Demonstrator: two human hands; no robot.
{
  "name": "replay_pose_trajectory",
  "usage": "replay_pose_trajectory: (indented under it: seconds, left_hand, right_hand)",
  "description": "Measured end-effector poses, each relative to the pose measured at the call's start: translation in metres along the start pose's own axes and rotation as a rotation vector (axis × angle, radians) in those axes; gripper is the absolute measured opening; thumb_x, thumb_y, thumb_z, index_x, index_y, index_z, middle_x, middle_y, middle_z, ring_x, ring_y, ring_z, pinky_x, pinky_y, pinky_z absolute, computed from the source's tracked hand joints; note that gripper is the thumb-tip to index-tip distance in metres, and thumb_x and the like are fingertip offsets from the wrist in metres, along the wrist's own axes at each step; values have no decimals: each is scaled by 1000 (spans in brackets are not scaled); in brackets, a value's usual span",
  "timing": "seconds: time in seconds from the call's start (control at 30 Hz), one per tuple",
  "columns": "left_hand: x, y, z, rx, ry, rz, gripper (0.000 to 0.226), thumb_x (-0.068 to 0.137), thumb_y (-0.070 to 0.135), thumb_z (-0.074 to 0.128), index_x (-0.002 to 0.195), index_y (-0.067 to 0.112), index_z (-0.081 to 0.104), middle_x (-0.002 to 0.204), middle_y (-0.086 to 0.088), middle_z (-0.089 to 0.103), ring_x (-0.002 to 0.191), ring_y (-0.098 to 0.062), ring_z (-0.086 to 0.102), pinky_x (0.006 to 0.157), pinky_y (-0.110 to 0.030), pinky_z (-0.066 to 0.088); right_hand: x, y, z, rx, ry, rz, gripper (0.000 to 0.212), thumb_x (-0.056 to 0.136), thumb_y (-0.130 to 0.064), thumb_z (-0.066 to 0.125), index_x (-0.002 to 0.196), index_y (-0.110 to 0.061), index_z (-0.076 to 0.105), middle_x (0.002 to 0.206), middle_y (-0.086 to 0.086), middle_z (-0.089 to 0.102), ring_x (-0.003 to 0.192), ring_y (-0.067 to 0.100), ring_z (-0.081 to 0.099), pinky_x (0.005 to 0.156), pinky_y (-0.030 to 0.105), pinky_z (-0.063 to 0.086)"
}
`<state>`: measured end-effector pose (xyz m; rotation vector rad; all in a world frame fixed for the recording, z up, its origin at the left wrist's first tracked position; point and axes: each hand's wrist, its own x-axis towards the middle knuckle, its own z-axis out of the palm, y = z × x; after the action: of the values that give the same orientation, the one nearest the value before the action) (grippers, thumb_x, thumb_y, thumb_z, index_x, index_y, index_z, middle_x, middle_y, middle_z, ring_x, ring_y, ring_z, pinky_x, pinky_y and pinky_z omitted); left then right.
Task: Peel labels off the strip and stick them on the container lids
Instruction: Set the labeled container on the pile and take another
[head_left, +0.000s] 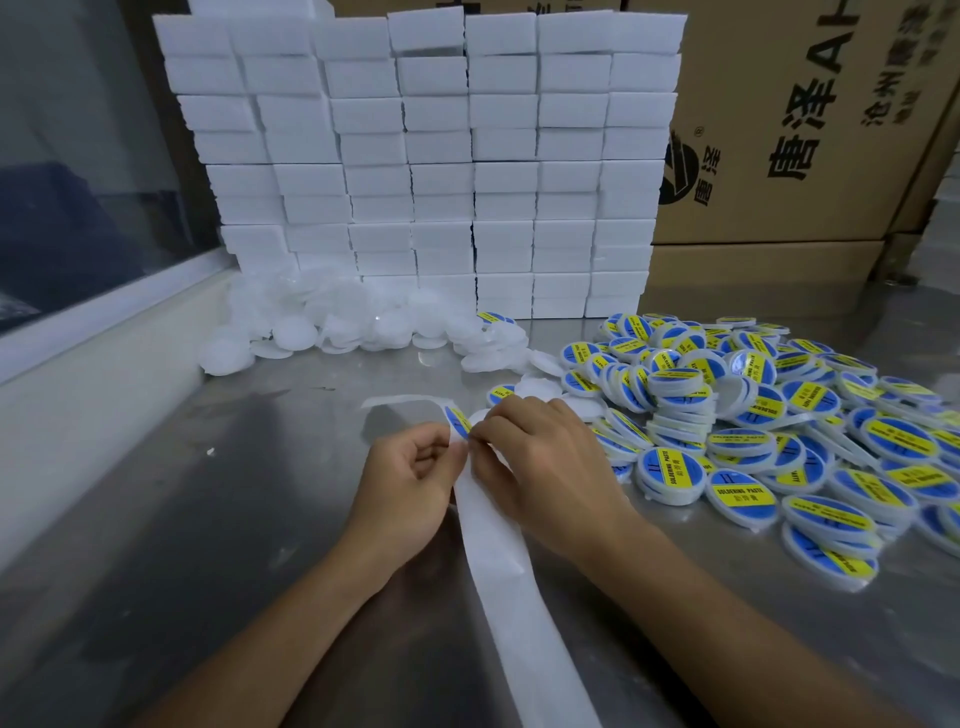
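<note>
Left hand (410, 467): fingers curled, pinching strip (511, 587)
Right hand (540, 457): fingers pinching label (458, 422)
Lids (753, 415): heaped on tabletop (234, 519)

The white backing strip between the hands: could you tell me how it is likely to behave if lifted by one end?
The backing strip would probably flop, since it already curls past the left hand and right hand. It looks thin, so likely very light. Its pale glossy surface suggests it may slide easily on the metal table.
</note>
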<state>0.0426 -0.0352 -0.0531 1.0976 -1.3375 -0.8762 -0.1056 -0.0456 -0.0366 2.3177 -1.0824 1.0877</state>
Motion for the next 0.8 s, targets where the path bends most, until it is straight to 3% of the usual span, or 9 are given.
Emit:
replay_pose_trajectory:
  seconds: [0.1, 0.23, 0.4, 0.53, 0.63, 0.7, 0.8]
  left_hand:
    - [0, 1, 1, -35, 21, -30, 17, 92, 1, 60, 82, 8, 71, 78, -14, 72, 70, -19, 67, 67, -35, 56]
    - [1, 1, -1, -31, 48, -58, 15, 91, 0, 61, 87, 8, 72, 83, -16, 73, 73, -21, 67, 63, -29, 56]
    - [1, -4, -1, -10, 38, -55, 18, 88, 2, 65, 82, 17, 73, 75, -2, 75, 68, -14, 70, 61, -21, 55]
    - [5, -6, 3, 105, 93, 53, 14, 82, 15, 75, 74, 16, 63, 54, 1, 61, 51, -14, 56, 53, -22, 46]
    - [18, -7, 1, 180, 252, 141, 32, 84, 27, 73, 65, 12, 52, 48, 3, 48, 48, -16, 43, 51, -28, 37]
    - [31, -4, -4, 238, 354, 190, 37, 88, 31, 68, 61, 15, 48, 47, 8, 44, 45, -6, 38, 48, -20, 33]
    - [59, -2, -9, 340, 383, 202, 35, 88, 25, 67, 60, 20, 48, 48, 7, 45, 45, -4, 41, 48, -13, 32]
  right_hand:
    - [2, 1, -1, 79, 25, 58, 7, 84, -11, 68, 78, -8, 68, 73, 7, 61, 66, 29, 57, 58, 39, 44]
    - [4, 7, -11, 299, 149, 231, 6, 82, -7, 68, 76, -7, 66, 72, 2, 61, 64, 19, 54, 61, 35, 46]
    - [6, 19, -20, 703, 249, 751, 10, 84, -7, 67, 76, -11, 71, 65, 1, 66, 58, 9, 55, 59, 29, 49]
    - [9, 30, -25, 1037, 320, 1102, 10, 86, -9, 66, 78, -12, 72, 59, -5, 67, 53, 4, 59, 55, 18, 49]
    - [9, 32, -25, 1113, 356, 1136, 7, 87, -5, 66, 84, -7, 72, 66, 0, 73, 60, 8, 67, 58, 17, 53]
    - [9, 31, -26, 1077, 363, 1092, 7, 86, -5, 67, 84, -9, 73, 70, 0, 74, 66, 8, 70, 61, 15, 53]
    - [9, 30, -26, 1003, 361, 1009, 12, 86, -8, 69, 81, -17, 74, 71, -2, 74, 70, 7, 71, 62, 14, 53]
